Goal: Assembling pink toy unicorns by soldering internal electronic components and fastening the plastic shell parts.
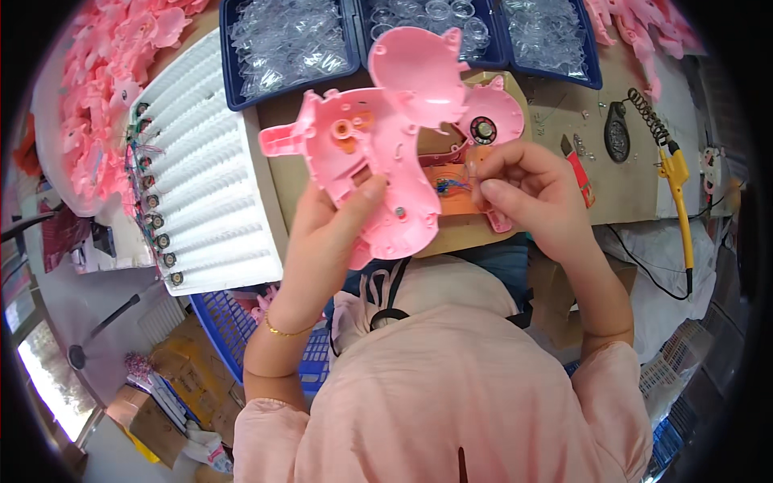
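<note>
My left hand [342,217] grips a pink plastic shell half [394,181], its hollow inside turned up, with pegs and an orange round part [345,129] in it. The thumb presses on the inner face. To the right, my right hand [531,181] is closed, thumb and fingertips pinched together. What they hold is too small to make out. Just beside those fingertips, thin coloured wires [452,186] lie over an orange block [459,201]. Behind it rests another pink shell half [509,119] with a round black speaker [483,130], partly hidden by the raised shell and my hand.
Blue bins [352,36] of clear plastic parts line the back. At left stand a white ridged foam tray [217,169] with wired speakers and a pink shell pile [105,105]. At right are a red-handled knife [580,173], a black oval object [617,133] and a yellow soldering iron [681,205].
</note>
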`<state>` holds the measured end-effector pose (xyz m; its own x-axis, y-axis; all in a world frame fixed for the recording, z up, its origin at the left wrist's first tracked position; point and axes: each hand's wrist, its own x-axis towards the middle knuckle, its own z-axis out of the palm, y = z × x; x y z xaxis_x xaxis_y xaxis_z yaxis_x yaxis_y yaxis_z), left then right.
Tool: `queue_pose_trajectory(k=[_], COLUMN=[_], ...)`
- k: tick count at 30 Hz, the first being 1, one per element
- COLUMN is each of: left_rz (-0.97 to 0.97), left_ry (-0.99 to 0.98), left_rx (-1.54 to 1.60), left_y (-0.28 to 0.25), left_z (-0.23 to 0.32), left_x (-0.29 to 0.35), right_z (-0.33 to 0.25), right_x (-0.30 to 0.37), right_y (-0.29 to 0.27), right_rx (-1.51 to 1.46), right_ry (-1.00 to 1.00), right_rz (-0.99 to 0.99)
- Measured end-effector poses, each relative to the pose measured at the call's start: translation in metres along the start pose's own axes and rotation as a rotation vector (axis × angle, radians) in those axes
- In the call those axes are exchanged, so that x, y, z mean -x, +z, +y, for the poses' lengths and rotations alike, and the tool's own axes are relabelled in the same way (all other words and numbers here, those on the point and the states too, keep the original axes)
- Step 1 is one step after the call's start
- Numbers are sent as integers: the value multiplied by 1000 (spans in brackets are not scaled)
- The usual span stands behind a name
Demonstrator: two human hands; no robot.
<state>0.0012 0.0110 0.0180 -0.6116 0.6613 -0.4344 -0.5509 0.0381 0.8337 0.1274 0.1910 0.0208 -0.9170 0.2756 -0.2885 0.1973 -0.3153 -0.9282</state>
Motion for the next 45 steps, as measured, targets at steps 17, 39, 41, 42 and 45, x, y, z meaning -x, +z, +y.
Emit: queue_pose_trajectory(k=[17, 39, 41, 42, 45], left_rz=[83, 105, 83, 82, 116], left_ry=[261, 398, 379, 379, 370], left_rx=[-512, -582, -503, -503, -547], left_y=[28, 32, 29, 30, 30], left_z=[-12, -25, -26, -26, -25], left_x=[3, 3, 3, 3, 4], right_z=[3, 11, 9, 8, 7], right_x=[8, 3, 2, 2, 3], right_y=[23, 40, 41, 41, 41], right_rx=[692, 1031, 1029, 1027, 1049], right_ry=[-506, -613, -627, -642, -643], right_rz=[123, 435, 424, 414, 399])
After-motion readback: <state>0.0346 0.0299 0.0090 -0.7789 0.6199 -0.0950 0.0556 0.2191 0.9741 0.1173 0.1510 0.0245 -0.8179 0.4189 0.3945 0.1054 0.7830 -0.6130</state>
